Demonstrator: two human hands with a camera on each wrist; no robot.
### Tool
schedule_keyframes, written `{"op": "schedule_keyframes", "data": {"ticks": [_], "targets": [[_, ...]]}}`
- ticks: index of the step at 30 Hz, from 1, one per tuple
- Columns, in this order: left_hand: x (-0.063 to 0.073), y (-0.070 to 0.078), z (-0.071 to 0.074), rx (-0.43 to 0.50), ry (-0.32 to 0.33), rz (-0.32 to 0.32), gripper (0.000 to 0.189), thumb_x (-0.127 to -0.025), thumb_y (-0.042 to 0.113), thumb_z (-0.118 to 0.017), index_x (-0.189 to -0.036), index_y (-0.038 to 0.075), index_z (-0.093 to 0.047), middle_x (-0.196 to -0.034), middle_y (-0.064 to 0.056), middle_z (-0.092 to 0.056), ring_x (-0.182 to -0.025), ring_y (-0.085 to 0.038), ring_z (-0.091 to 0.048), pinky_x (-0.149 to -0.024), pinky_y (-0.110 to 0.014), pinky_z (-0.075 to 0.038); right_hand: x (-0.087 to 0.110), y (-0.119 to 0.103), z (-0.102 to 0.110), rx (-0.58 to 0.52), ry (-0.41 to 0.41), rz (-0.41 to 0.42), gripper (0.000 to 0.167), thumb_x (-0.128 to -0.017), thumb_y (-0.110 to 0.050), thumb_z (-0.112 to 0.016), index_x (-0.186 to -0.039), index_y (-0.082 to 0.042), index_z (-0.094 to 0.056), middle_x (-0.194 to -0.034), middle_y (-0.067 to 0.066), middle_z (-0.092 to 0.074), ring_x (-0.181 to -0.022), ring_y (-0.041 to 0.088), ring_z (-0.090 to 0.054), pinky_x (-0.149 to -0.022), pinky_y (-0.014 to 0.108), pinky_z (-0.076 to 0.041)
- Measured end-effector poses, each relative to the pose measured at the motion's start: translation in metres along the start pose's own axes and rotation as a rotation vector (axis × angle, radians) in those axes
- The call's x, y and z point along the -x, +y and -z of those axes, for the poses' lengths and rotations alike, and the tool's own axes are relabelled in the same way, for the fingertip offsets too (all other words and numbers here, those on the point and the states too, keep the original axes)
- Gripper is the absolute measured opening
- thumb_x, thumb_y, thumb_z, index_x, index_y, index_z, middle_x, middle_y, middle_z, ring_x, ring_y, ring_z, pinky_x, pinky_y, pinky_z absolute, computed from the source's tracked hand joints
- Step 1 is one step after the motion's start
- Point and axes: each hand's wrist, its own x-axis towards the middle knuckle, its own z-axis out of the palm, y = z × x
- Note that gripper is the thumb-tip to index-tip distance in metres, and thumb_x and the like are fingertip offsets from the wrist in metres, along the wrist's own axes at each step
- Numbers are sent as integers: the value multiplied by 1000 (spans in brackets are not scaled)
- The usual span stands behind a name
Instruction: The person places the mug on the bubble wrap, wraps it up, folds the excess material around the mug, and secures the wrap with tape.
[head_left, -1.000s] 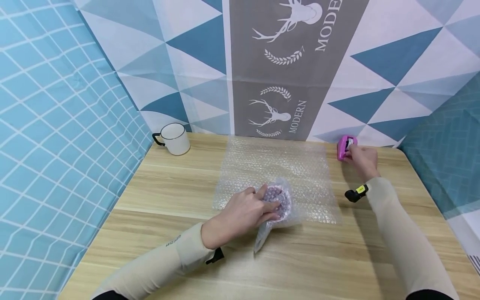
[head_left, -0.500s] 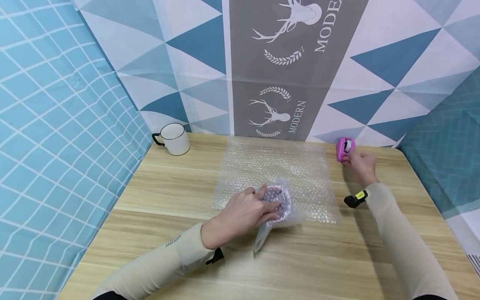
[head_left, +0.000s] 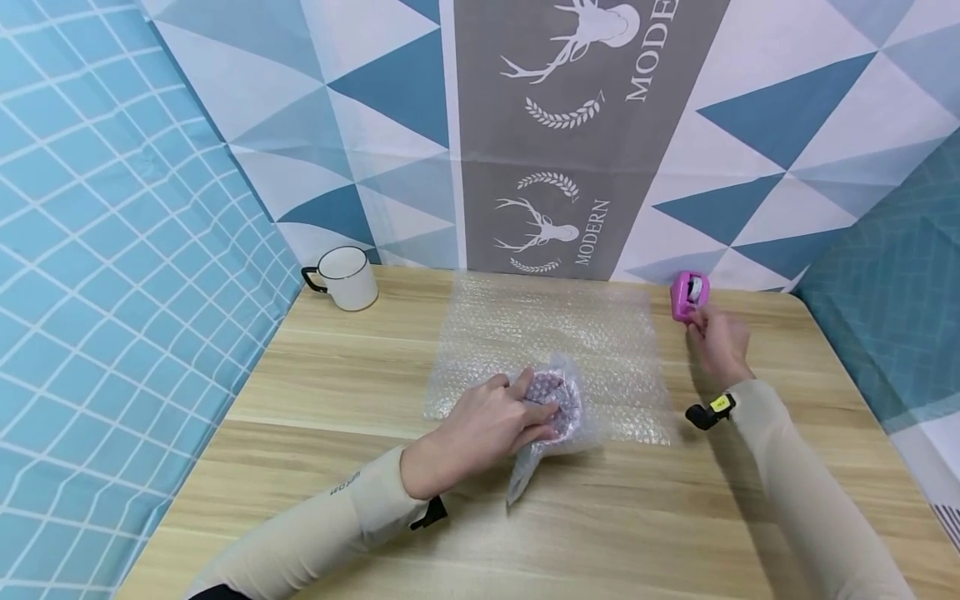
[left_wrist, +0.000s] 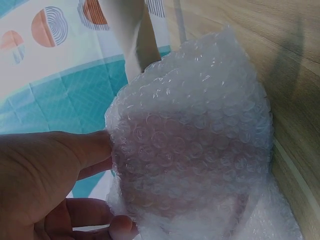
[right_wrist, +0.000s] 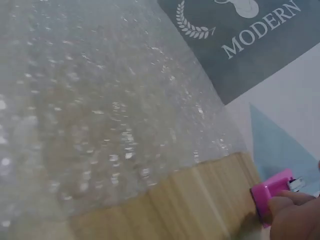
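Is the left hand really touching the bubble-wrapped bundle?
Touching. The left wrist view shows the left hand with its thumb right against the edge of the bubble-wrapped bundle.

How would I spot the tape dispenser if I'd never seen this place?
Find the far edge of the wooden table, against the patterned wall. Go right, past the flat bubble wrap, to the person's right hand, which touches the tape dispenser. Its bright pink body sets it apart from the clear wrap and the white mug.
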Motion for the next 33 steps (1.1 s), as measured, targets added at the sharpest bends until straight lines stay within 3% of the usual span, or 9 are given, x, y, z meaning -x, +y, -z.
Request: {"op": "schedule_keyframes", "data": {"ticks": [2, 3, 6, 9, 14, 18, 24, 28, 33], "targets": [[0, 0, 0, 3, 1, -1, 32, -97, 50, -66, -119, 30, -78, -130, -23, -69, -79, -26, -73, -72, -34, -63, 1, -1, 2, -67, -63, 4, 22, -99, -4, -53, -79, -5, -62, -77, -1, -65, -72, 10, -54, -60, 20, -49], [0, -1, 0, 4, 1, -1, 32, -97, 50, -66, -119, 29, -78, -130, -23, -69, -80, -27, -73, -72, -35, -63, 3, -2, 4, -91, -90, -6, 22, -101, -5, -52, -81, -5, -62, -76, -1, -66, -70, 9, -56, -61, 20, -51], [0, 0, 2, 4, -1, -3, 33, -97, 49, -66, -119, 29, -78, -130, -24, -69, -83, -28, -74, -76, -35, -62, 9, -4, 8, -147, -151, -63, 12, -105, -12, -51, -105, -3, -60, -84, 1, -72, -76, 10, -69, -75, 25, -62], [0, 0, 2, 9, -4, -8, 32, -98, 49, -65, -118, 28, -79, -130, -25, -68, -85, -28, -74, -79, -35, -61, 16, -4, 12, -86, -154, -102, 21, -107, -21, -52, -124, -7, -53, -98, 2, -77, -91, 19, -78, -87, 39, -62], [-1, -1, 0, 23, 5, -9, 31, -98, 49, -65, -115, 28, -79, -130, -25, -68, -84, -29, -74, -78, -37, -62, 26, 3, 15, -8, -170, -187, 32, -108, -31, -50, -127, -6, -52, -92, 6, -79, -88, 24, -79, -83, 37, -62], [-1, -1, -1, 27, 19, -11, 28, -97, 49, -66, -110, 27, -79, -128, -25, -69, -79, -29, -72, -72, -37, -62, 31, 9, 18, 121, -155, -260, 36, -108, -40, -49, -122, -7, -52, -86, 4, -79, -81, 19, -79, -74, 31, -64], [0, -1, -2, 26, 21, -9, 27, -97, 49, -66, -107, 27, -79, -128, -25, -69, -76, -27, -71, -67, -36, -62, 29, 13, 26, 329, -165, -330, 36, -106, -44, -47, -115, -9, -50, -78, 2, -77, -74, 17, -78, -72, 28, -64], [0, -1, -1, 21, 19, -6, 27, -97, 49, -66, -107, 27, -79, -128, -25, -69, -76, -27, -70, -67, -36, -61, 25, 11, 33, 487, -207, -329, 47, -104, -54, -46, -114, -8, -51, -77, 1, -75, -73, 15, -77, -73, 27, -63], [0, -1, -1, 17, 21, -9, 27, -98, 49, -66, -105, 28, -79, -128, -25, -69, -75, -27, -70, -68, -36, -61, 18, 3, 41, 662, -301, -323, 66, -103, -63, -42, -123, -1, -48, -79, 3, -75, -74, 15, -77, -73, 26, -63]]}}
